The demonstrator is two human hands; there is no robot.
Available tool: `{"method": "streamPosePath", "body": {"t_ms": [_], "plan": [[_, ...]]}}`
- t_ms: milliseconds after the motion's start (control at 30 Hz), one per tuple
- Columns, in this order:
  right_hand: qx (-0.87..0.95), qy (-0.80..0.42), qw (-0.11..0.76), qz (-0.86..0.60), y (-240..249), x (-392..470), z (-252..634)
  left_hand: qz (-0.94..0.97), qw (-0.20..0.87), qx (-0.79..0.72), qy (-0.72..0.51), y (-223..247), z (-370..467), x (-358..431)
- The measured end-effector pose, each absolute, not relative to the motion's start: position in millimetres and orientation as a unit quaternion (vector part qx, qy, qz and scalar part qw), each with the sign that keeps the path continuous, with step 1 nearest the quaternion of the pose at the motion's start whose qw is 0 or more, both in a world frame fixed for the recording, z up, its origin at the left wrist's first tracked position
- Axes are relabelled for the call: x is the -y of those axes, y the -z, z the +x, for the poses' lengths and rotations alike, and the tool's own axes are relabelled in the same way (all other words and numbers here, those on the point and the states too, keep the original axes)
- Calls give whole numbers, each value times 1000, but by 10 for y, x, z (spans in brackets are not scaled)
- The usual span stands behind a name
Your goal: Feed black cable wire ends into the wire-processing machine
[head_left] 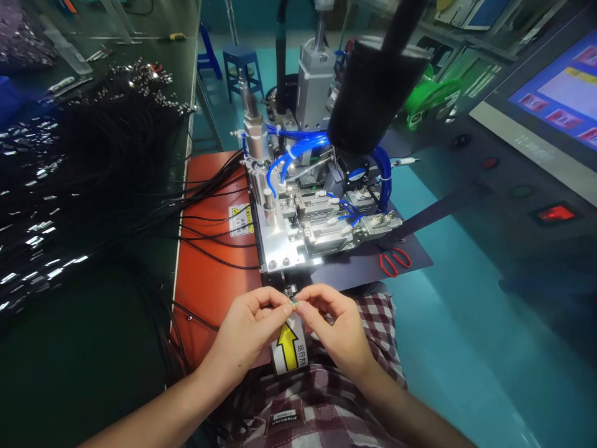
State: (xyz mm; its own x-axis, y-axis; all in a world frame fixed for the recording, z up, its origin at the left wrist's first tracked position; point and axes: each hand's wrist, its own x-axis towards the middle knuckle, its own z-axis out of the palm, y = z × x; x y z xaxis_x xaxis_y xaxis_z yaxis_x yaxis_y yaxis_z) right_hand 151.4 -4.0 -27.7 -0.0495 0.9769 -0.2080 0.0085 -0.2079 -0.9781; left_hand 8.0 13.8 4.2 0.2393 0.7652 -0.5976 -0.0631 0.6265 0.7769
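Observation:
Fingertip to fingertip, my left hand [256, 326] and my right hand [338, 330] meet in front of the machine. Both are closed in a pinch on thin coloured wires [295, 305], with yellow and green showing between the fingers; the ends are hidden. Just beyond the fingertips is a small metal part [291, 290] at the machine's front edge. Below the hands lies a white label with a yellow arrow [289, 348]. The machine's metal plate [280, 246] carries clamps, cylinders and blue air tubes [303, 144].
Black cables [205, 193] run across the orange base [200, 267] from a large bundle [112, 124] on the left table. Red-handled scissors [395, 261] lie right of the machine. A black lamp-like cylinder [373, 93] hangs over it. At right stands a control screen [559, 93].

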Motion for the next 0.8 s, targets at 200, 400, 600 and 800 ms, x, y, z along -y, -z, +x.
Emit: {"method": "streamPosePath", "body": {"t_ms": [200, 400, 600, 800], "plan": [[516, -495, 434, -547, 270, 57, 1483, 370, 687, -557, -283, -30, 87, -98], [332, -694, 431, -472, 263, 51, 1482, 586, 503, -518, -369, 51, 76, -9], [308, -724, 419, -454, 230, 64, 1534, 594, 545, -487, -337, 40, 49, -85], [360, -688, 405, -483, 238, 82, 1524, 562, 603, -466, -322, 30, 16, -150]]}}
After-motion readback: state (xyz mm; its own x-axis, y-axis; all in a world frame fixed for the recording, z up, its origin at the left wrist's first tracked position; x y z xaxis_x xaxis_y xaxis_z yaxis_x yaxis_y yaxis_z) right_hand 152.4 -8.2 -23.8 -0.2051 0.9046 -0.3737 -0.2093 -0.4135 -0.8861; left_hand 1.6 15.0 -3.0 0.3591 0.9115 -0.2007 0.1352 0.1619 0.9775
